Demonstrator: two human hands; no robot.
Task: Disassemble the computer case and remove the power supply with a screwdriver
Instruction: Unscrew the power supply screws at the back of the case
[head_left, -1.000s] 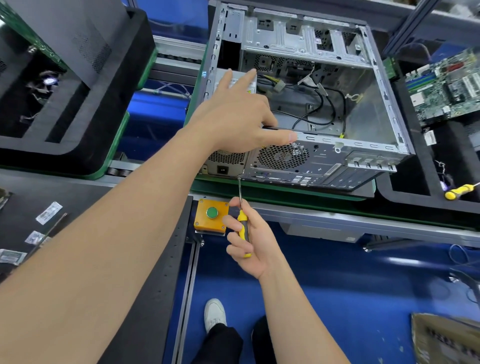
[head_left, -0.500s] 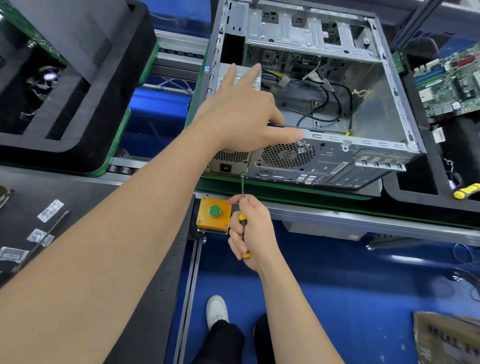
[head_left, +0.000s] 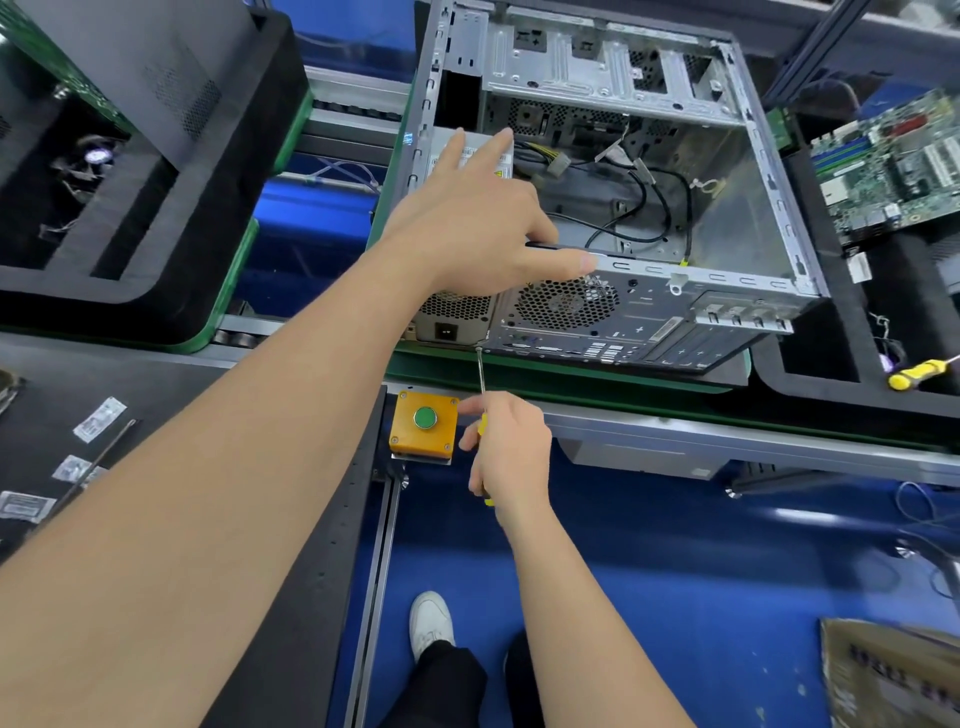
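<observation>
Right hand (head_left: 506, 447), one: fingers curled round the yellow-handled screwdriver (head_left: 482, 423), tip at the power supply (head_left: 457, 317) rear lower corner. Orange button box (head_left: 423, 423), one, just beside. Computer case (head_left: 727, 312), one, open, power supply in its left rear corner. Left hand (head_left: 478, 228), one: fingers straight, flat atop the supply, thumb along the case rim. Second screwdriver (head_left: 917, 374), far right.

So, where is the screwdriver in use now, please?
Head view, centre: the right hand grips the screwdriver beside the orange button box, its tip at the computer case's rear below the power supply.
</observation>
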